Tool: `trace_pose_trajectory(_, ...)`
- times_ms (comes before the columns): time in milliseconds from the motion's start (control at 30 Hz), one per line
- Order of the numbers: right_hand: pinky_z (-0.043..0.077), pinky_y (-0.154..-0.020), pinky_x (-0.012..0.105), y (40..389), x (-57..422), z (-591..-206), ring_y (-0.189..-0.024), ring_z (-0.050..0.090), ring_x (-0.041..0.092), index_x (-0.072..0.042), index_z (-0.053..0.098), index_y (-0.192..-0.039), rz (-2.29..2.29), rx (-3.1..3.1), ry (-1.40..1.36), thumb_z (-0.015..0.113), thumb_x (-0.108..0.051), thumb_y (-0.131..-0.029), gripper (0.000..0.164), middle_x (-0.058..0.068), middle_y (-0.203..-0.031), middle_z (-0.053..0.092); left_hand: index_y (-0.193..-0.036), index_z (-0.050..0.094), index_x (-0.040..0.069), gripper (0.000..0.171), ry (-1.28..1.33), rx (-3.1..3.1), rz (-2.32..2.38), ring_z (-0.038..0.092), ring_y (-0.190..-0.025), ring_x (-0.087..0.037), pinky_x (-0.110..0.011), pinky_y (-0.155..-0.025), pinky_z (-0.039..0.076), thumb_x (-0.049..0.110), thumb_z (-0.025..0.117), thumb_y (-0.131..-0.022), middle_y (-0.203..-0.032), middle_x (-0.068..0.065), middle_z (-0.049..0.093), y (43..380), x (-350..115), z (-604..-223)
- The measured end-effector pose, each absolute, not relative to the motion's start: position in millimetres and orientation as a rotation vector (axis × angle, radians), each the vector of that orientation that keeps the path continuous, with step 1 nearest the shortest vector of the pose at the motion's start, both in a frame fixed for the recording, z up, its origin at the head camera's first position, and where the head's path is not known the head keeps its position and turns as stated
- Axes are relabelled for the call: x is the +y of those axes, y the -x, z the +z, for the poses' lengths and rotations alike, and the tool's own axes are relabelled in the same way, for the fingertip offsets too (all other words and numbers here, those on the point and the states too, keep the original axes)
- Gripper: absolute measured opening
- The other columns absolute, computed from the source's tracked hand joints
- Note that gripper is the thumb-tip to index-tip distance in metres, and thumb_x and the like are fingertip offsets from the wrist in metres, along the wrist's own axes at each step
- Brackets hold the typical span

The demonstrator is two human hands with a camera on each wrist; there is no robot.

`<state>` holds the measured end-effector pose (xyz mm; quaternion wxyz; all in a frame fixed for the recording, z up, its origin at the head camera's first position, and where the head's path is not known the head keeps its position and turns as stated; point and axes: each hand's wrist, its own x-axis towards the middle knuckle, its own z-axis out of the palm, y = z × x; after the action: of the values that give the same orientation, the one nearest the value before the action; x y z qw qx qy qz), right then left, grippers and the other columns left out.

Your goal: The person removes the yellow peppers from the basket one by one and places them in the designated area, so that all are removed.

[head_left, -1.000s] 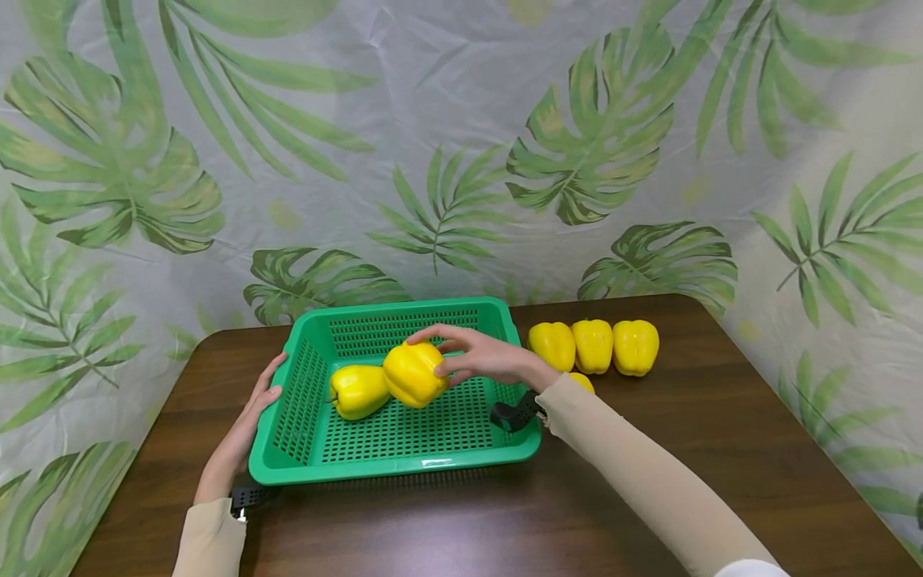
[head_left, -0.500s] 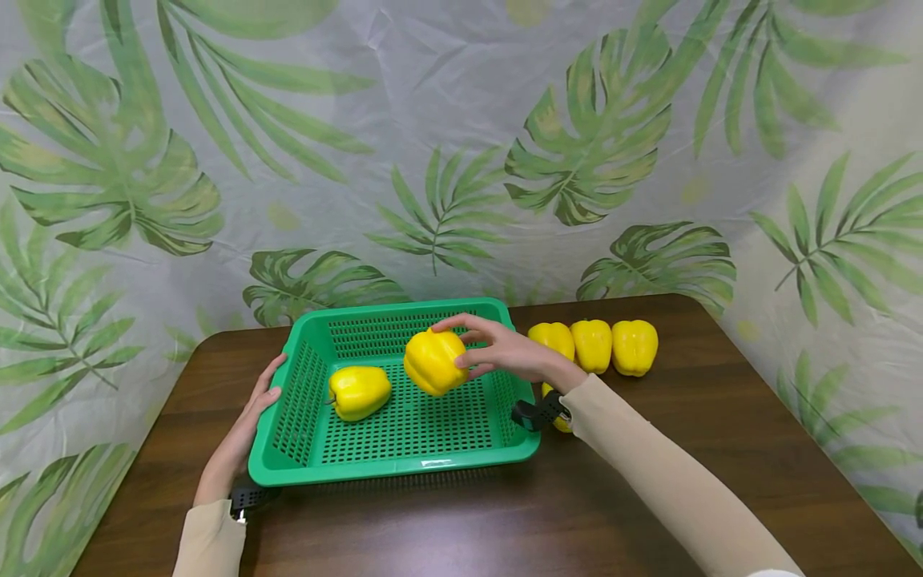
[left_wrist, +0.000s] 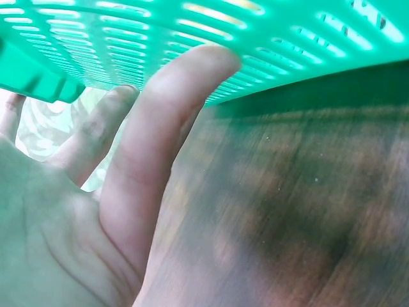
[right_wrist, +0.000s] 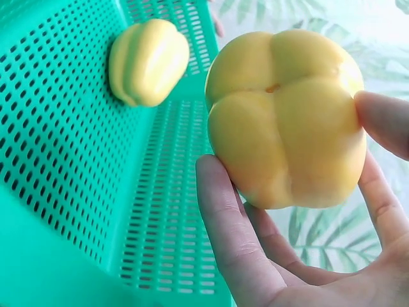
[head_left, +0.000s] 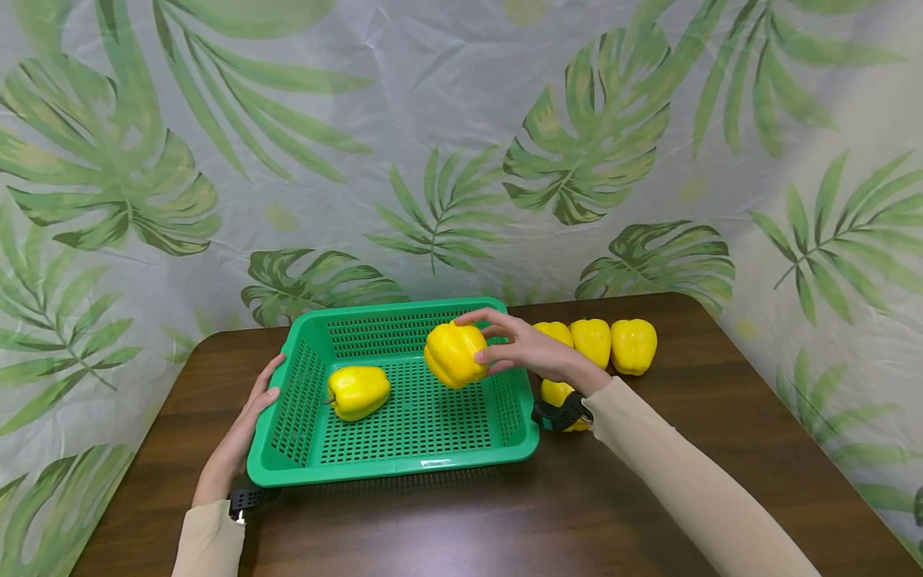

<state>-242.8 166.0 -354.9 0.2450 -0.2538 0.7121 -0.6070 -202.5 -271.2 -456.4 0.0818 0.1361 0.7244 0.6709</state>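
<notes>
My right hand [head_left: 515,344] holds a yellow bell pepper [head_left: 454,354] between thumb and fingers, raised over the right part of a green plastic basket [head_left: 392,465]. In the right wrist view, the lobed end of this bell pepper [right_wrist: 287,121] faces the camera, with fingertips around its sides. Another yellow bell pepper [head_left: 358,393] lies on its side in the basket's left half, stem toward the left. Against the basket's left outer wall rests my left hand [head_left: 245,429], its fingers extended; the left wrist view shows its thumb [left_wrist: 160,128] straight along the slotted wall.
Several yellow bell peppers stand on the dark wooden table [head_left: 692,433] right of the basket: one at the far right [head_left: 634,346], one beside it [head_left: 590,343], others partly hidden by my right arm. A leaf-patterned cloth [head_left: 447,160] hangs behind the table.
My right hand has moved right and slightly up with its bell pepper, away from the one lying in the basket. The left hand and basket have stayed in place.
</notes>
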Motion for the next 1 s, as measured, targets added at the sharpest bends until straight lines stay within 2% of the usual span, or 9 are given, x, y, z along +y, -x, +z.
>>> trace_pose_trajectory(333,0.048,-0.088,0.047,239,182,-352,-0.116,0.048,0.035,-0.015,0.041,-0.142,-1.703,1.930,0.638,0.062,-0.010,-0.092,0.055,0.021,-0.136,0.036,-0.154,0.000,0.028,0.055,-0.407,2.162,2.005,0.045,-0.112,-0.006,-0.030,-0.082,0.048,0.027,0.023,-0.105,-0.153,-0.023,-0.002,202,-271,-457)
trace_pose_trajectory(500,0.048,-0.088,0.047,236,192,-352,-0.120,0.045,0.034,-0.019,0.043,-0.141,-1.684,2.002,0.612,0.064,-0.015,-0.092,0.054,0.019,-0.137,0.038,-0.154,0.001,0.031,0.055,-0.378,2.158,1.990,0.045,-0.112,-0.007,-0.032,-0.082,0.048,0.030,0.023,-0.104,-0.153,-0.022,-0.003,202,-271,-456)
trace_pose_trajectory(667,0.048,-0.087,0.047,234,204,-353,-0.113,0.051,0.034,-0.023,0.044,-0.140,-1.669,2.068,0.573,0.066,-0.020,-0.091,0.053,0.017,-0.137,0.038,-0.154,0.002,0.035,0.054,-0.335,2.182,1.949,0.045,-0.111,-0.009,-0.034,-0.081,0.048,0.033,0.024,-0.105,-0.153,-0.019,-0.002,200,-272,-456)
trace_pose_trajectory(1000,0.046,-0.089,0.052,231,223,-355,-0.108,0.053,0.036,-0.020,0.040,-0.142,-1.711,2.065,0.528,0.064,-0.018,-0.093,0.055,0.020,-0.135,0.037,-0.153,0.002,0.036,0.054,-0.322,2.213,1.925,0.046,-0.109,-0.013,-0.039,-0.080,0.048,0.034,0.023,-0.104,-0.152,-0.016,0.002,199,-273,-457)
